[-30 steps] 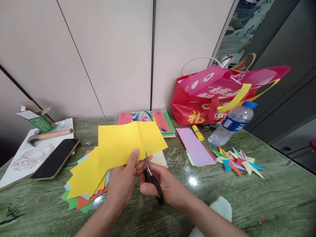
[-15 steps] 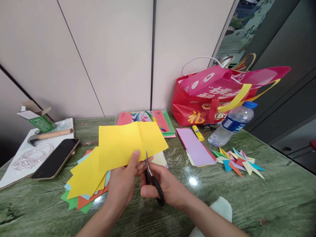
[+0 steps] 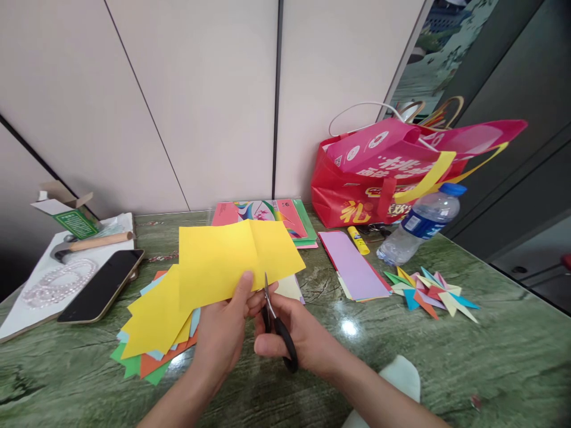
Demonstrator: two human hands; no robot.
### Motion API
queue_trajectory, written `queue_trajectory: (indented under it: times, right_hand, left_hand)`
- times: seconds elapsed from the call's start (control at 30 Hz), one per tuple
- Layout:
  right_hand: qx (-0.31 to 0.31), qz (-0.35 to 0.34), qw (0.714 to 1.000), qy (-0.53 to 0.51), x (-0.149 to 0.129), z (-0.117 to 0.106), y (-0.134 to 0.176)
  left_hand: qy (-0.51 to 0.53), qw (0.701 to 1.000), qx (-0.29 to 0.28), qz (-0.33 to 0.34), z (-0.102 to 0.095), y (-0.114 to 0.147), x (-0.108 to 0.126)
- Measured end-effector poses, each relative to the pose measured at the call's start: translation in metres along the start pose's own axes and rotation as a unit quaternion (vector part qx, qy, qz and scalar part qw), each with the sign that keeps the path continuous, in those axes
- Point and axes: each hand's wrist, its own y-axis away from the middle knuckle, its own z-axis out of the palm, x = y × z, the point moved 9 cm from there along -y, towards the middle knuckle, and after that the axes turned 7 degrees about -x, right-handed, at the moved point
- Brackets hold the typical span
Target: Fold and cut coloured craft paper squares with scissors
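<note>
My left hand [image 3: 227,324] pinches the lower edge of a yellow sheet of paper [image 3: 218,258], its thumb on top. A crease runs down the sheet right of its middle. In my right hand [image 3: 292,333] is a pair of black-handled scissors [image 3: 285,339], fingers wrapped round the handles. Their blades point up at the sheet's lower edge, beside the left fingertips and close to the crease. Under and left of the sheet lies a fanned stack of coloured paper [image 3: 154,321] in yellow, orange, blue and green.
Behind the sheet lies a paper pack [image 3: 289,208]. To the right are purple paper strips [image 3: 354,267], a glue stick [image 3: 358,241], folded paper points [image 3: 432,291], a water bottle [image 3: 419,223] and a red bag [image 3: 343,190]. A phone [image 3: 102,285], beads [image 3: 57,284] and a small hammer-like tool [image 3: 93,242] lie left.
Hardly anything differs. The sheet, scissors and both hands keep almost the same position, with only a very slight shift of the whole view.
</note>
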Motion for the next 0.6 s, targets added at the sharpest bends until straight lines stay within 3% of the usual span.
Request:
queue_trajectory:
  times: [0.6]
  right_hand:
    - [0.022,-0.006,0.999,0.023,-0.0042,-0.0009,-0.0010]
  left_hand:
    - [-0.005,1.000,-0.006,-0.003,0.0029,0.0006,-0.0014]
